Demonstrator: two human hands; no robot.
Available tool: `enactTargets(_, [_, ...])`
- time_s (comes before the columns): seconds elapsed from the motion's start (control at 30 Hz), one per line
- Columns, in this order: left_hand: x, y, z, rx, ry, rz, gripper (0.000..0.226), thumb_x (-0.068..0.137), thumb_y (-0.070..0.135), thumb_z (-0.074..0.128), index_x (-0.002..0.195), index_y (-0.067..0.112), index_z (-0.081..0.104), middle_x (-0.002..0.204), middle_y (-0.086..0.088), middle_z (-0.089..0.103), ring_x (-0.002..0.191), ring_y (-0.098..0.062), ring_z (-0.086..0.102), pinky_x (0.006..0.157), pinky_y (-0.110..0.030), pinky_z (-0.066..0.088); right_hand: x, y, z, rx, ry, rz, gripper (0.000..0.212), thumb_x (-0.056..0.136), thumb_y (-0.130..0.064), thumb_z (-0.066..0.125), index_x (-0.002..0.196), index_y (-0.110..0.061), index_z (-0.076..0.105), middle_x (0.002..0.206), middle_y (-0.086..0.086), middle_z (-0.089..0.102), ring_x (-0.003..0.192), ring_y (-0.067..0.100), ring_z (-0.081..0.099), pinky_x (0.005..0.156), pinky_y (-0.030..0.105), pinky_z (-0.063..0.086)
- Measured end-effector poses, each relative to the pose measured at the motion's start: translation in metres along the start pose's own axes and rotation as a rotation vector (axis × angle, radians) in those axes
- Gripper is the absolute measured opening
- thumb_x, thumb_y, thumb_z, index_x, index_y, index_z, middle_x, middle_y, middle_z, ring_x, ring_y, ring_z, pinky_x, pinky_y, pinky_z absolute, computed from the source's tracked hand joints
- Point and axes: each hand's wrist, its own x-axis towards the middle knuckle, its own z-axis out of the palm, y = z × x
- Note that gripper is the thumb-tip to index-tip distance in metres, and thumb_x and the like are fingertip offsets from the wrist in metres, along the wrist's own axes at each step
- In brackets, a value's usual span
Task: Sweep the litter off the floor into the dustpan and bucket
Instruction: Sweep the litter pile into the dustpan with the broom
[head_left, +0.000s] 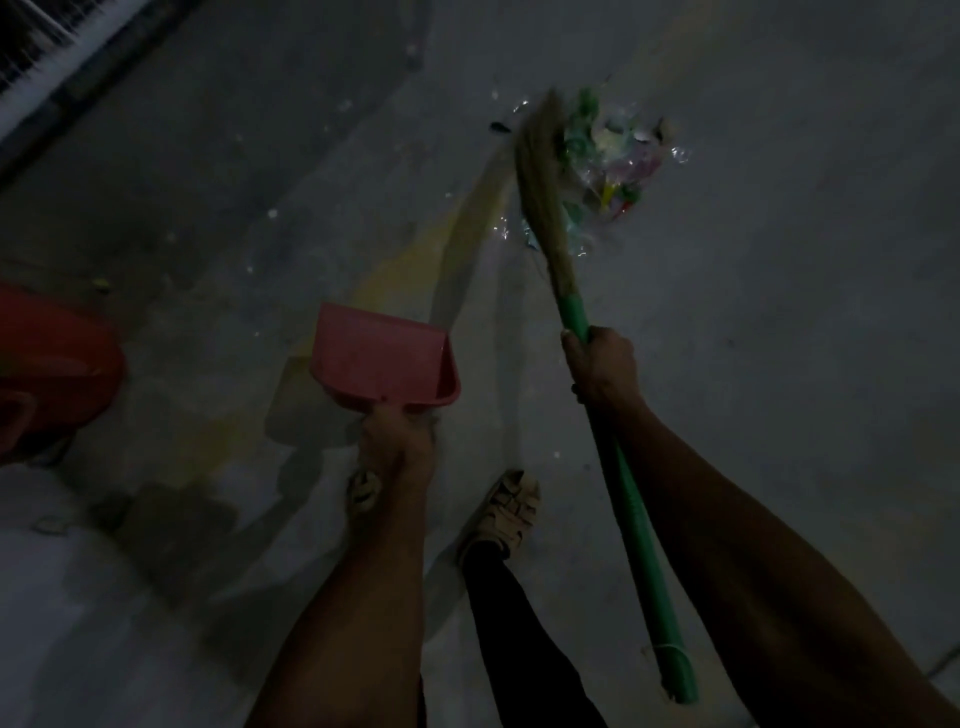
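Note:
The scene is dim. My left hand grips the handle of a pink dustpan, held above the floor with its mouth facing away from me. My right hand is closed around the green handle of a straw broom. The bristles, blurred, touch the left side of a pile of litter: clear plastic wrappers with green, yellow and pink bits, on the grey floor ahead of me to the right. A red bucket stands at the left edge, partly cut off.
Small loose scraps lie scattered on the concrete between the dustpan and the pile. A faded yellow stripe runs across the floor. My feet in light sandals stand below the dustpan. A grated edge runs along the top left.

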Motion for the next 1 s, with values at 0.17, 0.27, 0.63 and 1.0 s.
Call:
enactTargets(0.17, [0.011,0.013,-0.006,-0.002,0.055,0.053,0.028,0.087,0.018,0.061,0.11,0.002,0.062,0.115,-0.023,0.063,0.107,-0.04,0.061,0.082,-0.044,0.049,-0.006,-0.02,0.002,0.142,-0.05,-0.051,0.041,0.101,-0.042,0.055,0.089,-0.003,0.06,0.065,0.01,0.059,0.048,0.028,0.066,0.036,0.03,0.05])
enactTargets(0.27, [0.026,0.025,-0.011,-0.001,0.091,0.075,0.025,0.087,0.018,0.061,0.105,0.001,0.063,0.112,-0.023,0.064,0.104,-0.041,0.062,0.08,-0.044,0.05,0.002,-0.031,0.003,0.183,-0.102,-0.031,0.042,0.1,-0.041,0.057,0.095,0.0,0.061,0.071,0.014,0.061,0.048,0.029,0.065,0.038,0.031,0.051])
enactTargets(0.63, [0.077,0.083,-0.003,0.055,0.075,0.197,0.026,0.089,0.022,0.058,0.11,0.007,0.057,0.104,-0.02,0.065,0.095,-0.041,0.064,0.072,-0.043,0.048,0.086,-0.063,-0.025,0.023,-0.167,0.167,0.04,0.097,-0.036,0.064,0.1,0.004,0.061,0.083,0.018,0.065,0.043,0.023,0.062,0.038,0.025,0.048])
enactTargets(1.0, [0.091,0.181,-0.016,0.095,0.028,0.293,0.023,0.092,0.023,0.057,0.105,0.005,0.058,0.106,-0.02,0.065,0.097,-0.04,0.064,0.076,-0.044,0.049,0.125,-0.119,-0.08,-0.055,0.07,0.053,0.042,0.084,-0.045,0.066,0.096,-0.006,0.057,0.078,0.013,0.069,0.056,0.027,0.069,0.055,0.042,0.061])
